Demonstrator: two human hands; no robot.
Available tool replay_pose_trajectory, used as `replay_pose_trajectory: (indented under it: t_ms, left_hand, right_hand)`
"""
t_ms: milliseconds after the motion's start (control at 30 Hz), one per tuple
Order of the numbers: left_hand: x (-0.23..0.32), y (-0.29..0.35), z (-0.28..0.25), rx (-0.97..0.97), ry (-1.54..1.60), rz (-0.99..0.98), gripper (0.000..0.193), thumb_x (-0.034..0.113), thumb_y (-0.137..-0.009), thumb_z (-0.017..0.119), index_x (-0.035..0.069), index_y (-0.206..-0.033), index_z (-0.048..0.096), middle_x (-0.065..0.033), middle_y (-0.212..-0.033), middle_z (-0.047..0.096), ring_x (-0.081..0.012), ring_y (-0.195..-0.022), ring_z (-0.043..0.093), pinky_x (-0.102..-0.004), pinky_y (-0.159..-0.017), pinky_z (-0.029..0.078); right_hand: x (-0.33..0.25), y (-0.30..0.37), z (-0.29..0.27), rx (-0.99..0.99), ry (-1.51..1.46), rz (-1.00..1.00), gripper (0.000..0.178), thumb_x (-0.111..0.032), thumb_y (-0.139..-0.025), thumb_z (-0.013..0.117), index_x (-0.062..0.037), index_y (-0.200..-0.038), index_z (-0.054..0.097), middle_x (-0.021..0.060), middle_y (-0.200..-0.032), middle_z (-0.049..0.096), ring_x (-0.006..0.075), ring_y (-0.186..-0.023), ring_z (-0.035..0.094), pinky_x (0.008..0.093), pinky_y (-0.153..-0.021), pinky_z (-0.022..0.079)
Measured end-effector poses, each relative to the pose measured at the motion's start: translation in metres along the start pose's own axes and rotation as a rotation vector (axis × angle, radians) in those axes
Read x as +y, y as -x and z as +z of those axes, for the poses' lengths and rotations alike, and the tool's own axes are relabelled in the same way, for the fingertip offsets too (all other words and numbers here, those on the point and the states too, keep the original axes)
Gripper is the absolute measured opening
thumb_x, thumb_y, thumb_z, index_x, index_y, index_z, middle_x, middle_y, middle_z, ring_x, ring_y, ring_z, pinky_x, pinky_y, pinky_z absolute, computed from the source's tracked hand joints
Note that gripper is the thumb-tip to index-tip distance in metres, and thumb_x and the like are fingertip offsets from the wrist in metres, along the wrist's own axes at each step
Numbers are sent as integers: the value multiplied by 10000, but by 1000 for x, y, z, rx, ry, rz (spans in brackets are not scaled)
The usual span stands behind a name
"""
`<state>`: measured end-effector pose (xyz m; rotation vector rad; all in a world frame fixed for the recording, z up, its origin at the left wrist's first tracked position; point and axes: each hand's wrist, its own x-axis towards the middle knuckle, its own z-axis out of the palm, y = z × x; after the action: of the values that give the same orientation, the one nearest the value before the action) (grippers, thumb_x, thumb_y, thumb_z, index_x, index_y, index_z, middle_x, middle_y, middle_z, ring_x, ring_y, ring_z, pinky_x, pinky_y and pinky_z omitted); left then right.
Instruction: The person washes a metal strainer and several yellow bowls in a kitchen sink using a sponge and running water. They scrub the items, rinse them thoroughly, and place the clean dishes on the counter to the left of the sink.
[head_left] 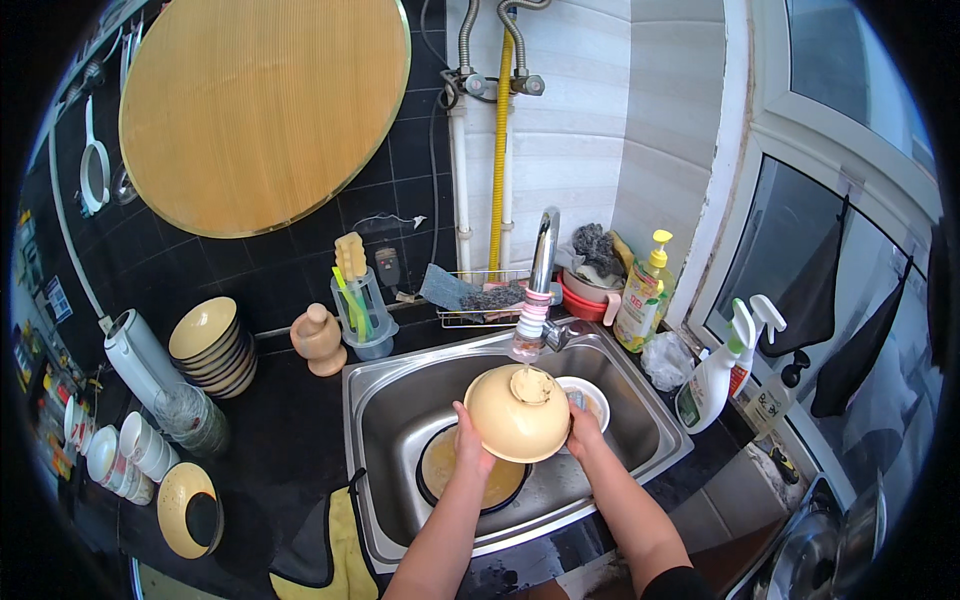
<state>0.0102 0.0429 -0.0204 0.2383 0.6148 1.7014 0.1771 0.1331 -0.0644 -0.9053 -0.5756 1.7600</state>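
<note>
Printed lbl on yellow-pump btl

The left hand's grip and the right hand's grip hold an upturned pale-yellow round bowl by opposite sides beneath a chrome faucet. In the rectangular stainless-steel sink sits a dark-rimmed round vessel. Leftward, nested pale-yellow, dark-sided bowls stand on the black counter.

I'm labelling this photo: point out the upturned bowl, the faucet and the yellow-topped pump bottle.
Upturned bowl (513, 420): head view, on its outer side.
Faucet (541, 264): head view, on its metal spout.
Yellow-topped pump bottle (642, 301): head view, on its body.
</note>
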Motion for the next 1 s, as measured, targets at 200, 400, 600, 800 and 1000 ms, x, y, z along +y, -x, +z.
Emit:
replay_pose_trajectory:
  t_ms: [200, 400, 600, 800, 1000]
  left_hand:
    - [-10, -10, -6, 77, -245, -78, 471, 294, -919, 387, 45, -1290, 241, -100, -1203, 452, -230, -1073, 490, -436, -876, 420]
    - [-12, 3, 4, -12, -191, -24, 430, 251, -923, 381, 48, -1277, 246, -85, -1216, 441, -237, -1115, 453, -443, -895, 401]
    - [-4, -5, -12, 35, -2, -24, 422, 369, -904, 396, 100, -1229, 382, -47, -1221, 476, -185, -1136, 442, -343, -972, 338]
    - [1, 8, 9, 117, -55, -15, 490, 432, -891, 389, 73, -1225, 389, -59, -1228, 472, -174, -1131, 445, -327, -970, 333]
    - [-6, 9, 22, 283, -580, 208, 488, 338, -929, 328, -2, -1278, 301, -159, -1334, 316, -261, -1245, 293, -330, -1014, 248]
  right_hand:
    - [-2, -19, -23, 88, -235, -120, 341, -181, -909, 424, 29, -1173, 376, 143, -1060, 534, 251, -918, 567, 387, -750, 497]
    - [-19, 0, -6, -21, -289, -171, 382, -251, -892, 464, -6, -1176, 393, 114, -1063, 545, 240, -926, 565, 390, -770, 483]
    - [-30, 30, 25, -139, -87, -39, 474, -450, -882, 400, -69, -1154, 474, 85, -1120, 538, 219, -1025, 520, 378, -857, 432]
    - [-29, 30, 25, -29, -80, -28, 509, -500, -852, 430, -60, -1092, 519, 81, -1058, 568, 203, -970, 546, 341, -826, 446]
    - [-32, 36, 34, 163, 14, -180, 515, -489, -854, 437, -9, -1008, 542, 95, -933, 593, 185, -818, 586, 311, -712, 473]
